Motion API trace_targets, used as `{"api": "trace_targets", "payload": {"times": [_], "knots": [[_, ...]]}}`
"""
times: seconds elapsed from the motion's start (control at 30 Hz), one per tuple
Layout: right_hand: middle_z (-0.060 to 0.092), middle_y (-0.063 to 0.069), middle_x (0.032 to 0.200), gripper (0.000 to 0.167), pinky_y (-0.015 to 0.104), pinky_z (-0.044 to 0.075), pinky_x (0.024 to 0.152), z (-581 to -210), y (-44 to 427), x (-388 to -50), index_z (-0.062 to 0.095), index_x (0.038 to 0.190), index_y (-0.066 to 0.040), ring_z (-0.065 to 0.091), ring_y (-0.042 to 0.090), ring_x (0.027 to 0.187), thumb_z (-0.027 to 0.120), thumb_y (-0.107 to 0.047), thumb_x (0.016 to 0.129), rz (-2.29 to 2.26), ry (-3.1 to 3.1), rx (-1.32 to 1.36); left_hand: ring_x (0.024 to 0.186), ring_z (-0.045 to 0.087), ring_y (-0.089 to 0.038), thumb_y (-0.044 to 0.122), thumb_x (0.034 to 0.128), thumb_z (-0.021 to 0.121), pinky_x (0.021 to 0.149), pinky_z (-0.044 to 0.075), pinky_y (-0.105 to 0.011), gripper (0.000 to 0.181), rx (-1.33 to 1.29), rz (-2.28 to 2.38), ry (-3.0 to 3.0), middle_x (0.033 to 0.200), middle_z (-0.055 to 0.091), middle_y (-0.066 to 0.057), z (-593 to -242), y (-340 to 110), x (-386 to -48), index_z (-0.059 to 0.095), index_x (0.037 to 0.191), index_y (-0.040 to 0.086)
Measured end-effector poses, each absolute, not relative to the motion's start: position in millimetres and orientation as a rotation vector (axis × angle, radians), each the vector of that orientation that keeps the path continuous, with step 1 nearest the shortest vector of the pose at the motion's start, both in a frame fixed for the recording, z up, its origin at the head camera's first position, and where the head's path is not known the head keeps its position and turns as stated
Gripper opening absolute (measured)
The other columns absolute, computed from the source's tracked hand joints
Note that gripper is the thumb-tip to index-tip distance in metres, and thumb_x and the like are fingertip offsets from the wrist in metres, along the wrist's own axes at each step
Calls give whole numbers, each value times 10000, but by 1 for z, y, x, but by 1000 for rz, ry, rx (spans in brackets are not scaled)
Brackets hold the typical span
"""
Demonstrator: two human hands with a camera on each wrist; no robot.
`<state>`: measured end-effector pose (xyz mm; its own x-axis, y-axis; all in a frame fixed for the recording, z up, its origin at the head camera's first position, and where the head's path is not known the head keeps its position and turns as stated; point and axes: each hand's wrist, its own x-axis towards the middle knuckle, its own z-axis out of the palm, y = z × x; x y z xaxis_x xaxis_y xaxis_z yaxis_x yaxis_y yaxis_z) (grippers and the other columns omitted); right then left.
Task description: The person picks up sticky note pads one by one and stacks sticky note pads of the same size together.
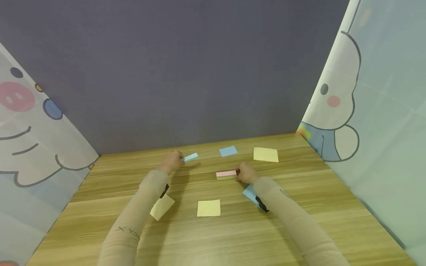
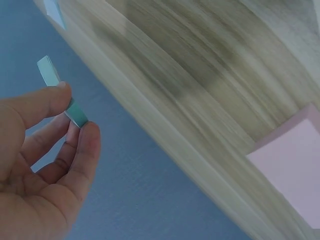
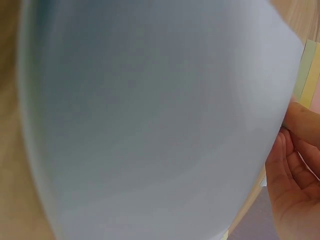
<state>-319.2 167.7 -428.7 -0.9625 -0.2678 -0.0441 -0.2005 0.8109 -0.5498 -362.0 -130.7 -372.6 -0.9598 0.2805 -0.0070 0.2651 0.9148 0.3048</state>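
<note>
Between thumb and fingertips my left hand (image 1: 171,162) (image 2: 42,192) pinches a thin light-teal paper pad (image 1: 190,157) (image 2: 48,71), held near the table's back edge. My right hand (image 1: 247,173) (image 3: 295,172) grips the right end of a layered stack (image 1: 226,175) (image 2: 295,170) with a pink top and green below. Green, yellow and pink bands of that stack (image 3: 311,75) show beyond the thumb in the right wrist view. A large pale sheet (image 3: 160,120), close to that camera, covers much of the view and part of the hand.
Toward the back of the wooden table (image 1: 206,244) lie a blue note (image 1: 228,151) and a yellow note (image 1: 265,154). Nearer are a yellow note (image 1: 209,208), folded yellow paper (image 1: 162,207) by the left wrist, and blue paper (image 1: 251,194) under the right wrist.
</note>
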Motion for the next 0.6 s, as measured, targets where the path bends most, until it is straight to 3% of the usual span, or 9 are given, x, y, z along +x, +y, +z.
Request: {"api": "trace_targets", "payload": {"times": [0.13,0.27,0.33,0.6], "knots": [[567,46,717,136,246,397,552,-431,169,-322,606,717,-52,474,165,662,738,-68,748,-866,2856,-370,650,549,-179,80,831,592,680,492,-354,130,459,477,3027,837,660,-108,-370,-127,-360,668,908,8],[555,41,692,167,260,393,534,-444,173,-332,592,687,-70,465,169,641,749,-87,743,-883,2855,-437,856,628,-274,76,824,606,811,508,-432,198,515,467,3050,1036,660,-187,-370,-123,-360,670,987,-15],[554,43,681,167,262,394,531,-444,173,-331,591,683,-67,463,168,634,747,-77,743,-881,2860,-446,917,628,-307,78,820,611,828,506,-439,204,548,451,3067,1045,660,-189,-370,-121,-360,674,991,-14],[549,34,678,135,222,356,543,-425,166,-315,597,700,-33,440,144,639,718,-34,758,-863,2891,-393,885,631,-286,88,823,610,800,513,-417,155,637,384,3080,996,677,-158,-367,-107,-357,684,931,5]]}}
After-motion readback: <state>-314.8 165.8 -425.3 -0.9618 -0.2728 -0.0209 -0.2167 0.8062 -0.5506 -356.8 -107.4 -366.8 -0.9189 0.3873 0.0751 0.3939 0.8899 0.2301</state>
